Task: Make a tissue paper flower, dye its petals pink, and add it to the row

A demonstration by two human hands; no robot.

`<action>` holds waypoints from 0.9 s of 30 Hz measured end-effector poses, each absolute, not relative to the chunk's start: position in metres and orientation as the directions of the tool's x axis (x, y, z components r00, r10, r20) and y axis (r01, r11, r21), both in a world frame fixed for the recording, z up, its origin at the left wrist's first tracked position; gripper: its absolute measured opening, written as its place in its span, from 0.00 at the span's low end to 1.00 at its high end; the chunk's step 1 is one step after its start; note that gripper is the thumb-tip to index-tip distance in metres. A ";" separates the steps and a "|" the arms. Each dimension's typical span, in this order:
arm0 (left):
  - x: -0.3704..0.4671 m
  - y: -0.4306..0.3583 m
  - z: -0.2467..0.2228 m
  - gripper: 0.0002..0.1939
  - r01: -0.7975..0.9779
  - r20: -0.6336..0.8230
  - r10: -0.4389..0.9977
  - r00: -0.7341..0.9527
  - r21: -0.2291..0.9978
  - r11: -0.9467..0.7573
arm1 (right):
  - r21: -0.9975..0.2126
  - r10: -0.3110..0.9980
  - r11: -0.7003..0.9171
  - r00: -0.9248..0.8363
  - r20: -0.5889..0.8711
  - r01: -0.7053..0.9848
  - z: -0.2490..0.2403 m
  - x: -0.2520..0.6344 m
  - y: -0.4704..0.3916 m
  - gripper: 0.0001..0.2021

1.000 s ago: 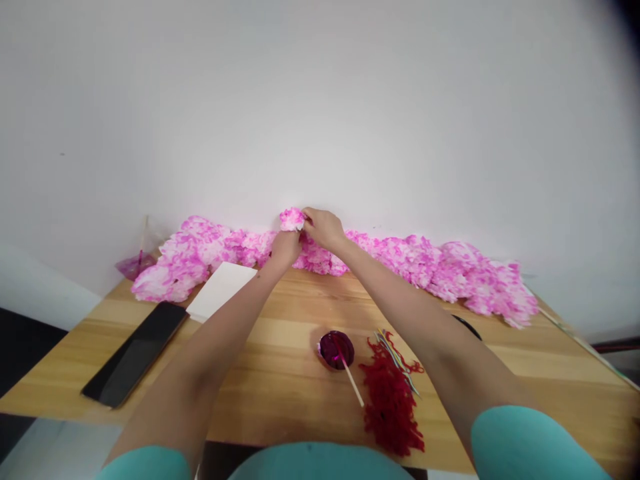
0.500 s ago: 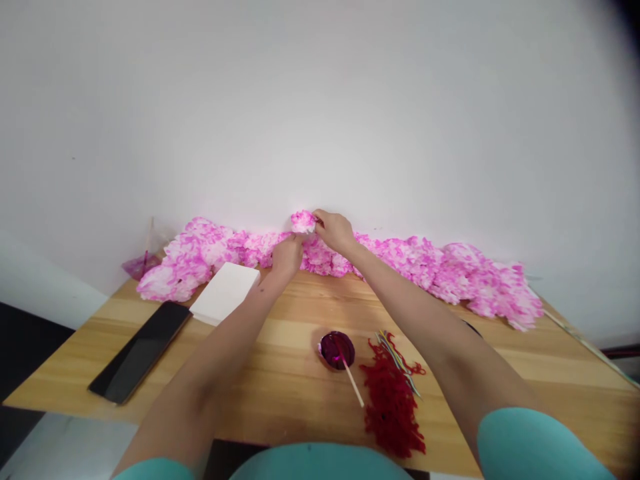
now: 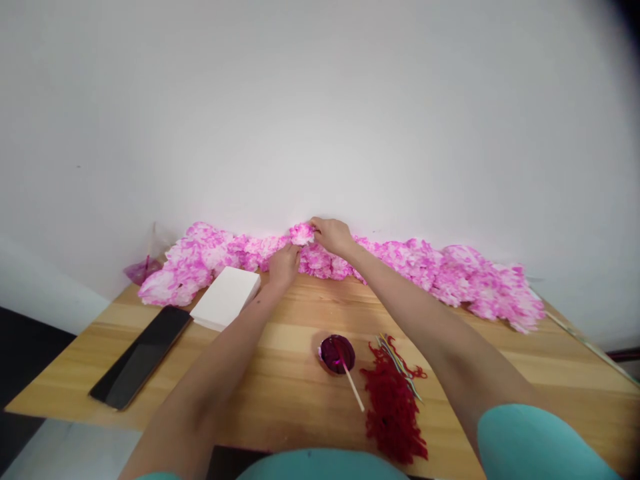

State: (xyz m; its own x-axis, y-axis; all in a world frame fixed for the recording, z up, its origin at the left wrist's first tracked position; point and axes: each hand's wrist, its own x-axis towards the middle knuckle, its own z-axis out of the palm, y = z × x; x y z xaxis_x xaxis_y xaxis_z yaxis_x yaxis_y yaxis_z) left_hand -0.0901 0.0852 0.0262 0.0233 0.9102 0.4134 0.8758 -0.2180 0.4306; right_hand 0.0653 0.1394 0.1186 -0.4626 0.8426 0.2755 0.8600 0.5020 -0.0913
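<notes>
A long row of pink and white ruffled flowers (image 3: 415,263) lies along the back of the wooden table against the wall. Near its middle, one pink flower (image 3: 301,234) is held up between my hands. My right hand (image 3: 332,235) is closed at the flower's right side, fingertips pinched on its edge. Just below and left of the flower, my left hand (image 3: 285,264) is closed, its fingertips touching the underside; what they grip is too small to make out.
A dark bowl (image 3: 337,354) with a stick leaning in it stands mid-table, beside a pile of red yarn (image 3: 395,413). At left are a white stack (image 3: 226,297) and a black phone (image 3: 141,357). A plastic bag (image 3: 145,268) sits back left.
Both hands and the pink flower have moved slightly down, closer to the row of flowers. The camera view has shifted a little.
</notes>
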 end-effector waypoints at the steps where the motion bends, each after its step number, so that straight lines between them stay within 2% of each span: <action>1: -0.091 0.085 0.025 0.15 0.877 0.418 0.908 0.027 0.426 -0.222 | -0.082 0.840 0.504 -0.467 0.276 0.860 0.118 0.064 0.139 0.15; 15: -0.093 0.082 0.020 0.11 0.868 0.482 0.876 0.016 0.429 -0.252 | -0.013 0.832 0.495 -0.469 0.296 0.869 0.099 0.061 0.138 0.15; 27: -0.094 0.082 0.014 0.12 0.916 0.497 0.868 0.028 0.334 -0.221 | -0.004 0.839 0.477 -0.454 0.300 0.879 0.092 0.059 0.135 0.15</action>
State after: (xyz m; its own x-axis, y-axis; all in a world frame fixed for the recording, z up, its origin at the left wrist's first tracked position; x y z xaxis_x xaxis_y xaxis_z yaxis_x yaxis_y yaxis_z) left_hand -0.0936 0.0823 0.0139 0.0277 0.8675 0.4967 0.9163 -0.2206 0.3342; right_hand 0.0592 0.1350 0.0922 -0.4537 0.8393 0.2998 0.8792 0.4765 -0.0036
